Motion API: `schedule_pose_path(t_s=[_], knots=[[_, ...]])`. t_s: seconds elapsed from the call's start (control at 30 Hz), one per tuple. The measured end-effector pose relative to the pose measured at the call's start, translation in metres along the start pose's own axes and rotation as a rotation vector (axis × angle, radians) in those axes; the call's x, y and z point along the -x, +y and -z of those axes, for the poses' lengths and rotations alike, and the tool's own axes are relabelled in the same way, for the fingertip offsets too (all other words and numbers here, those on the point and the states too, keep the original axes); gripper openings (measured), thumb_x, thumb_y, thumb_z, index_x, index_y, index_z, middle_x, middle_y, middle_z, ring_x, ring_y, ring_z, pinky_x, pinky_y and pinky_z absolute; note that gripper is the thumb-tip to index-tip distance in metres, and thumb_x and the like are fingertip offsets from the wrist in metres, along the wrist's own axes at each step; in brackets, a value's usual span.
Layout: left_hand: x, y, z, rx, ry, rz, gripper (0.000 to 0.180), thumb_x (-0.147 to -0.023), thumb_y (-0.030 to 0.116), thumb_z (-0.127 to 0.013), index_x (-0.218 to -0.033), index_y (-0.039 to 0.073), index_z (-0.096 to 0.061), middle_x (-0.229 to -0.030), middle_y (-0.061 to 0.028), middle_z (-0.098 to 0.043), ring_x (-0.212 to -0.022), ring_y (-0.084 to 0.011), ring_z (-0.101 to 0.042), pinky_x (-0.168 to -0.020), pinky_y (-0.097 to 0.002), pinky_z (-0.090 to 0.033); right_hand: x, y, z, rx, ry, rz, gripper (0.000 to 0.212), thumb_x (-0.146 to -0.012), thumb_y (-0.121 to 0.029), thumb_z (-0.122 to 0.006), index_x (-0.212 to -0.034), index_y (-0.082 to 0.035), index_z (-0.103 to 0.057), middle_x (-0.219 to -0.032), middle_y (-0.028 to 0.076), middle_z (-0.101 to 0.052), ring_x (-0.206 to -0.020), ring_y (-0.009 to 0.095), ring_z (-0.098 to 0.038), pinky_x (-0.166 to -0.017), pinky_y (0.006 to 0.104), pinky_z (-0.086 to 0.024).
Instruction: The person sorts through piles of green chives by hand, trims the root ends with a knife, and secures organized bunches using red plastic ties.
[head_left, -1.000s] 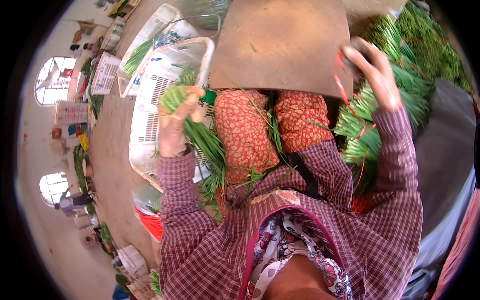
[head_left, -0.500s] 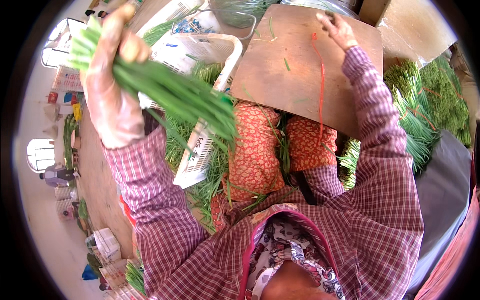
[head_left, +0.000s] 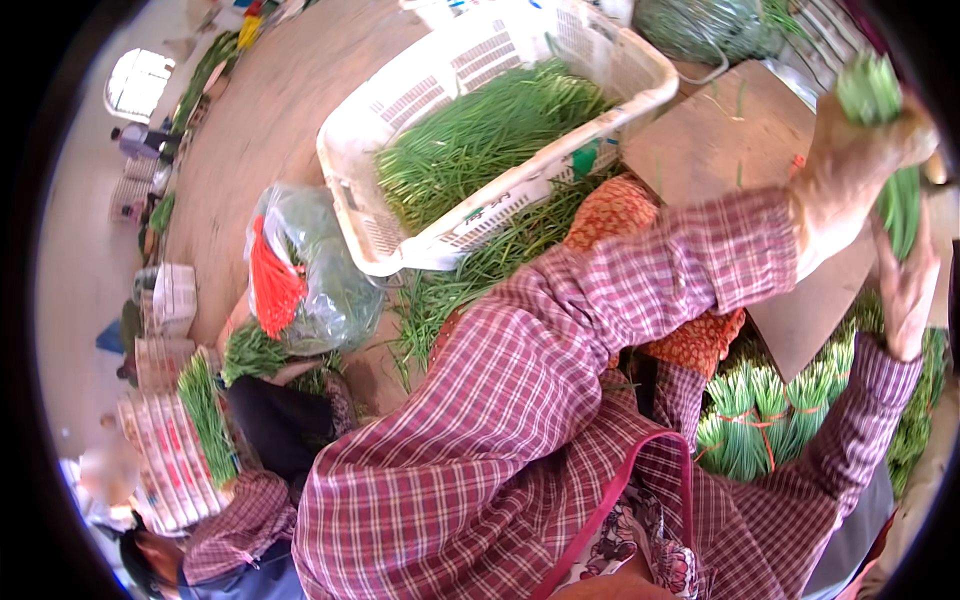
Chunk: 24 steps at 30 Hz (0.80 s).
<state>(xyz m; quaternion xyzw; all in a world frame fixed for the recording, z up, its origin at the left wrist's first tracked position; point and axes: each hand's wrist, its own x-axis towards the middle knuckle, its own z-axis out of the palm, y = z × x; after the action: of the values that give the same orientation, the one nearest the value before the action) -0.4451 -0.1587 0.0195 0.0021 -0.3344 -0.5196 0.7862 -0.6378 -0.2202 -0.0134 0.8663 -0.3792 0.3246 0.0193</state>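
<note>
Left hand (head_left: 850, 175), in a thin pale glove, is closed in a fist around a bunch of long green chive-like stalks (head_left: 885, 150), held at the upper right of the view above a flat brown board (head_left: 720, 150). The bunch's long axis runs near vertical in the picture, cut ends up at the rim, the rest hanging down past the fist. Right hand (head_left: 908, 290) sits just below and beside the left, fingers extended upward toward the hanging part of the bunch; whether it actually pinches the stalks or only touches them I cannot tell. The left arm, in a red-and-white checked sleeve (head_left: 560, 340), crosses the body from lower left to upper right, so both hands meet on the person's right side, left hand the upper grip. Below the hands, tied bundles of green stalks bound with red string (head_left: 760, 425) lie stacked. To the left, a white slotted plastic crate (head_left: 420, 110) holds loose stalks. A clear plastic bag with a red tie (head_left: 300, 270) lies farther left. Another person's checked sleeve (head_left: 235, 525) shows at lower left.
</note>
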Motion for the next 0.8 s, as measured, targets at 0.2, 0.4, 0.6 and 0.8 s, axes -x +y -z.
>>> schedule_pose_path(t_s=[0.2,0.4,0.6,0.8], knots=[[0.056,-0.012,0.121,-0.115,0.248,0.581,0.101,-0.07,0.049,-0.08,-0.142,-0.003,-0.031,-0.14,-0.0165,-0.044,-0.135,-0.0273,-0.034,-0.116,-0.0478,-0.015,0.051,0.069,-0.052,0.243,-0.328,-0.037,0.066,-0.083,-0.011,-0.069,-0.143,-0.013,-0.041,-0.092,0.023,-0.066,-0.078,0.041,-0.066,-0.067,0.046,-0.053],[0.106,0.117,0.22,-0.583,0.289,0.569,0.061,-0.091,0.036,-0.065,-0.136,0.0,-0.046,-0.125,-0.0151,-0.061,-0.117,-0.0239,-0.058,-0.102,-0.0407,-0.046,0.067,0.088,-0.103,0.159,-0.571,-0.201,0.079,-0.079,-0.021,-0.075,-0.146,-0.013,-0.036,-0.118,0.028,-0.06,-0.11,0.041,-0.059,-0.089,0.0466,-0.049],[0.158,0.335,0.269,-1.173,0.815,0.238,0.024,-0.08,0.023,-0.077,-0.101,0.013,-0.07,-0.114,-0.0052,-0.068,-0.111,-0.0187,-0.058,-0.097,-0.0372,-0.045,0.033,0.082,-0.082,0.186,-0.626,-0.091,0.073,-0.081,-0.023,-0.073,-0.144,-0.007,-0.039,-0.144,0.022,-0.043,-0.134,0.038,-0.04,-0.109,0.0432,-0.036],[0.244,0.488,0.381,-2.099,1.172,0.164,0.083,-0.075,0.032,-0.081,-0.14,-0.002,-0.041,-0.132,-0.0233,-0.054,-0.116,-0.0294,-0.058,-0.098,-0.0387,-0.047,-0.068,-0.083,-0.149,-0.173,-0.65,0.071,0.064,-0.085,-0.027,-0.07,-0.139,-0.004,-0.044,-0.133,0.02,-0.055,-0.121,0.032,-0.055,-0.103,0.0407,-0.041]])
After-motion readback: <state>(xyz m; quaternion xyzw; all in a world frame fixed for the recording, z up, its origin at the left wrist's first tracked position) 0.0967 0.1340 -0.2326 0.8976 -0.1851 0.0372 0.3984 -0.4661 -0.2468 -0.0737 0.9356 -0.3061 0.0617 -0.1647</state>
